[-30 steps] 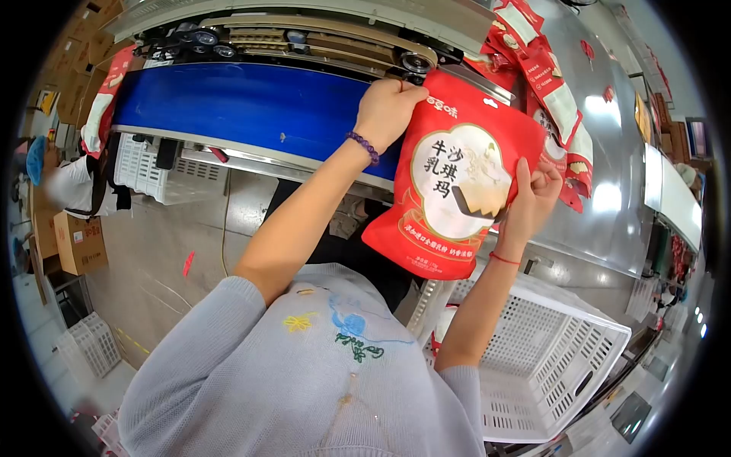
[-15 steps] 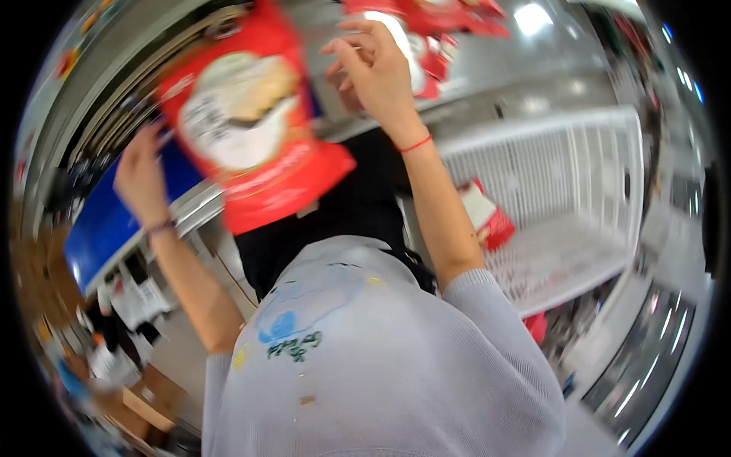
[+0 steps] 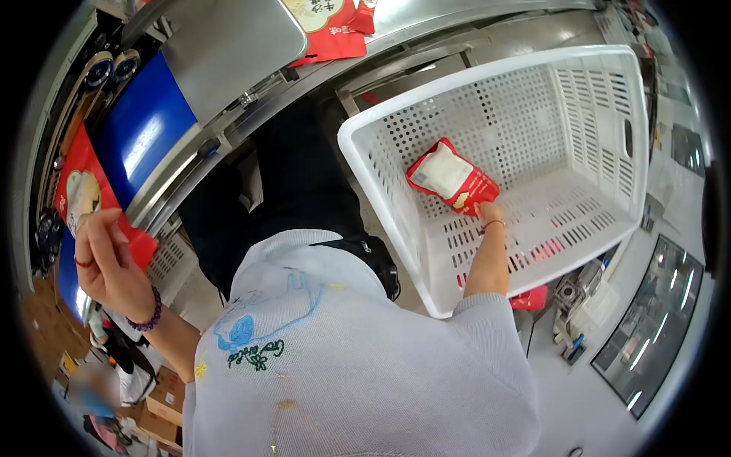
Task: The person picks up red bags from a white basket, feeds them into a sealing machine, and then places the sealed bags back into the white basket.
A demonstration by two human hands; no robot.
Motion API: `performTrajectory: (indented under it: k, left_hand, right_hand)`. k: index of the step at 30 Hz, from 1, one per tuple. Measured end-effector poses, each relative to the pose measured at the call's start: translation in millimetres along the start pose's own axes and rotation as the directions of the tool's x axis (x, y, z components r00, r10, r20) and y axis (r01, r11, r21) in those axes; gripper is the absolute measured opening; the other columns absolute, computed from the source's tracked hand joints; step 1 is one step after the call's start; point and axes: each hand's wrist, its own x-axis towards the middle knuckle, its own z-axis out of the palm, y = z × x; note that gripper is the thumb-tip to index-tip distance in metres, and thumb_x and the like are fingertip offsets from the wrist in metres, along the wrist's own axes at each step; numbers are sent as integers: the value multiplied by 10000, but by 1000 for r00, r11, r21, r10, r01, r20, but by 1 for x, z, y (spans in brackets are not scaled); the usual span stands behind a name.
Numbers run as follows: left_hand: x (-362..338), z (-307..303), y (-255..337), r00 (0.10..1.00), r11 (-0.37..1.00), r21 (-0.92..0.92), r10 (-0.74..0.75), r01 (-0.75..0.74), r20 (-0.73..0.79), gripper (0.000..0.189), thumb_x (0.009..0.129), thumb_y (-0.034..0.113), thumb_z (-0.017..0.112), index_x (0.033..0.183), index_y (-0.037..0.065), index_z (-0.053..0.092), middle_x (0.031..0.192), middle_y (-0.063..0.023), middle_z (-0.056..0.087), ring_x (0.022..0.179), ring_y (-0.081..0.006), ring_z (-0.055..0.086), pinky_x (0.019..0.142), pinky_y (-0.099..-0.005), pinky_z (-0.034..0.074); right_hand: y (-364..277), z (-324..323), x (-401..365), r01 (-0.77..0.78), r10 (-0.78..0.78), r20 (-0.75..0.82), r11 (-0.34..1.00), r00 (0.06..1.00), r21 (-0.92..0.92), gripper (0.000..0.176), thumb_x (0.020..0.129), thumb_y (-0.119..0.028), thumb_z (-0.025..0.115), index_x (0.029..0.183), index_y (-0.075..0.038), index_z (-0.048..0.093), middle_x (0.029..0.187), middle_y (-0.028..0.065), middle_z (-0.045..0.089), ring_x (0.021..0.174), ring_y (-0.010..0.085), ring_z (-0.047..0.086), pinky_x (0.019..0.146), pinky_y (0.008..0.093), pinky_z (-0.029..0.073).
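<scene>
My right hand (image 3: 489, 212) reaches down inside a white plastic basket (image 3: 436, 304). Its fingers are closed on one end of a red and cream food pouch (image 3: 448, 174), which lies tilted in there. At the left, my left hand (image 3: 110, 266) is raised with its fingers loosely bent and partly apart. Just behind it is a large red bag (image 3: 82, 183) with a printed food picture, standing against the belt machine. The hand overlaps the bag's lower part, and I see no grip on it.
The machine with belts and round wheels (image 3: 99, 70) stands at the left beside a blue panel (image 3: 148, 122). A metal plate (image 3: 232, 57) adjoins it. More red packs (image 3: 329, 34) lie on the steel table. Cardboard boxes (image 3: 164, 400) are at the lower left.
My right hand has gone from above the table down into the basket and taken hold of the pouch. The large red bag now appears farther left, by the machine. The view has shifted.
</scene>
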Motion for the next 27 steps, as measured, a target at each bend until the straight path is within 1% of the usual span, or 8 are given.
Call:
performTrajectory:
  k: [3,7,9,11,15,18,21,27]
  left_hand:
    - [-15,9,16,988,982,115,-153,149,28,215,967,100,517,851,-16,656,737,18,494,552,6,346,484,-157,210]
    - [-22,30,33,975,978,204,-89,47,203,200,961,74,518,852,-5,666,736,17,504,554,-4,364,490,-165,232]
    - [-24,33,42,963,979,202,-77,24,260,181,944,71,532,852,5,672,733,12,523,581,-31,412,500,-190,288]
    - [-23,43,41,901,992,130,-55,-2,431,130,917,67,560,903,20,681,733,6,539,605,-49,455,514,-194,326]
    - [-21,58,59,759,992,116,-108,43,643,170,828,63,642,984,68,710,791,-9,570,639,-67,477,552,-206,357]
    - [-27,86,55,597,990,-102,141,-99,790,490,763,144,741,1229,101,596,1169,-105,528,1078,-236,529,861,-324,495]
    - [-34,119,62,476,938,-336,334,-83,814,906,656,186,815,1404,18,333,1353,-201,396,1248,-364,412,1067,-407,341]
    - [-44,99,70,571,722,-689,592,-62,569,591,683,77,777,1230,54,555,1201,-130,567,1138,-305,534,955,-389,433]
  right_hand:
    - [-3,6,-1,125,-126,-10,989,992,-73,243,807,66,579,1042,32,527,889,125,636,643,231,660,472,276,543]
    - [1,18,26,-104,86,130,985,988,140,125,920,-114,596,1028,-54,576,900,103,646,601,190,630,444,250,501]
    - [-5,19,33,181,-171,93,976,981,-118,163,951,-164,565,1057,-41,579,908,58,640,751,162,642,512,252,493]
    - [-73,37,-112,571,-590,153,807,793,149,194,955,-230,570,907,-45,597,811,12,619,661,96,553,534,244,444]
    - [-140,57,-245,836,-750,448,549,486,14,239,900,-131,636,748,-26,483,689,-45,409,634,67,327,536,234,293]
    - [-203,19,-374,954,-694,664,281,280,-108,175,845,-45,665,747,-9,524,652,-41,441,596,46,353,516,232,276]
    - [-227,11,-464,978,-685,721,-201,-104,-50,174,720,19,714,723,6,540,594,16,447,494,103,349,465,277,227]
    - [-228,41,-609,738,-284,758,-574,-587,356,186,570,25,730,732,-8,645,585,64,536,465,237,516,436,314,384]
